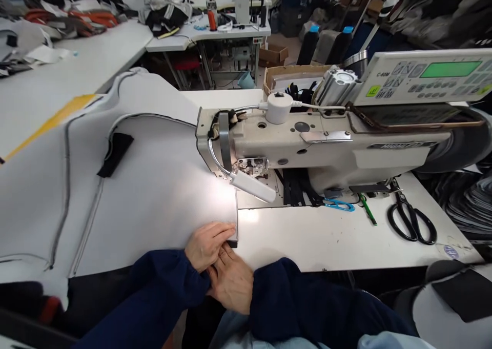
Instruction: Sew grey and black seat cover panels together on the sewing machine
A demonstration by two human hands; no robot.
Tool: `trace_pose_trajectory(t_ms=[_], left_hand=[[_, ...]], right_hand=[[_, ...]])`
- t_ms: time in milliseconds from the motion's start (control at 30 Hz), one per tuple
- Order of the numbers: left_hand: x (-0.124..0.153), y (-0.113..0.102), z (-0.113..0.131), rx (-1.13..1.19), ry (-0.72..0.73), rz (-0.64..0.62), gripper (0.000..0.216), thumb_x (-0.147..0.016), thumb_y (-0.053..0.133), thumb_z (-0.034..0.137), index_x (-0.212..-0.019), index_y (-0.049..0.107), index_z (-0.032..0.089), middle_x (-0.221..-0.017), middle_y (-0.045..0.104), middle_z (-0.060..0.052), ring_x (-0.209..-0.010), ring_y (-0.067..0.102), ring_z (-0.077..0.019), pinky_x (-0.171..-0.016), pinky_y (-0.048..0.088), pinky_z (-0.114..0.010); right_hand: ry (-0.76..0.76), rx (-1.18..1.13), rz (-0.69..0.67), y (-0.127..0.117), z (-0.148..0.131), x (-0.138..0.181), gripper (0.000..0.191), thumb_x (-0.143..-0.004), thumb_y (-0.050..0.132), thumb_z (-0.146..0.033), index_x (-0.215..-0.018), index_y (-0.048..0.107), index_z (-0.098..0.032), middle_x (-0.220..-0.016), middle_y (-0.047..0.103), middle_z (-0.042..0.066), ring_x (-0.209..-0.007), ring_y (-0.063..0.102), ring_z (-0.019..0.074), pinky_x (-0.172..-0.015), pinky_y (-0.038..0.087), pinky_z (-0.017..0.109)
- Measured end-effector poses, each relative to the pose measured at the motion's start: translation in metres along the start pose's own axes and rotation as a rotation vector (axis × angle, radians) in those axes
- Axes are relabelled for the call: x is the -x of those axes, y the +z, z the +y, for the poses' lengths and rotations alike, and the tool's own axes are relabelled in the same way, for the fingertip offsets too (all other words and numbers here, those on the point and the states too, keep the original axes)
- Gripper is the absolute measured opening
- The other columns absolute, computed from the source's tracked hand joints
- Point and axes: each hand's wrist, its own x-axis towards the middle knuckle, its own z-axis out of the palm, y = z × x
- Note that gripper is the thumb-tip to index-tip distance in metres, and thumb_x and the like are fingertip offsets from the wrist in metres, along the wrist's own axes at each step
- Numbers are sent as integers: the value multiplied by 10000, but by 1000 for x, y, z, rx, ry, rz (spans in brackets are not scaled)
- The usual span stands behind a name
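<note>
A large light-grey fabric panel (154, 200) with a dark edge covers the table left of the sewing machine (277, 139). At the panel's near right corner, my left hand (209, 245) is closed on the edge, fingers bent together over it. My right hand (233, 280) lies against it from below, its fingers closed around the same edge and partly hidden under the left hand. A short black strip (116, 154) is attached along the panel's far left seam. The white lamp (253, 186) lights the fabric beside the needle area.
Blue thread snips (339, 204), a green pen-like tool (368, 209) and black scissors (411, 221) lie on the right of the white tabletop (307, 241). A control panel (426, 77) stands above the machine. Behind it are a cardboard box (271, 77) and black thread cones (308, 45).
</note>
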Motion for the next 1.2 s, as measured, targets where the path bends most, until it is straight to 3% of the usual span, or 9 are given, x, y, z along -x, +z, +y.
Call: trace_pose_trajectory(t_ms=[333, 533, 733, 967, 1200], left_hand=[[-25, -16, -20, -15, 61, -64, 414, -860, 311, 45, -1008, 674, 177, -934, 654, -64, -852, 551, -161, -758, 511, -280], [-34, -13, -34, -161, 59, -127, 407, -791, 382, 10, -989, 684, 196, -887, 614, -52, -813, 508, -164, -728, 482, -275], [-45, -9, -45, -232, 105, -103, 396, -742, 403, -16, -943, 681, 182, -838, 581, -52, -796, 486, -169, -711, 469, -269], [-60, -8, -62, -221, 186, -78, 385, -731, 401, -8, -924, 681, 173, -830, 615, -42, -793, 512, -158, -720, 476, -245], [-73, -15, -73, -231, 215, -122, 426, -750, 382, 8, -971, 702, 184, -885, 679, -35, -844, 577, -147, -796, 498, -255]], right_hand=[[-47, 44, -64, -9, 20, -26, 475, -903, 528, -364, -1197, 577, 6, -1205, 594, 253, -1207, 506, 334, -1043, 382, 527], [-50, 74, -78, -15, 35, -36, 487, -898, 538, -339, -1226, 551, 22, -1215, 582, 263, -1218, 485, 337, -1055, 349, 537], [-73, 112, -58, -15, 49, -44, 486, -911, 502, -361, -1198, 577, 25, -1193, 593, 262, -1185, 501, 360, -1038, 359, 557], [-74, 180, -86, -14, 61, -59, 463, -900, 484, -298, -1204, 558, 43, -1225, 556, 302, -1158, 520, 372, -1028, 345, 599], [-31, 200, -114, -17, 71, -73, 370, -902, 443, -237, -1109, 609, 22, -1083, 627, 274, -1086, 556, 346, -1042, 314, 606]])
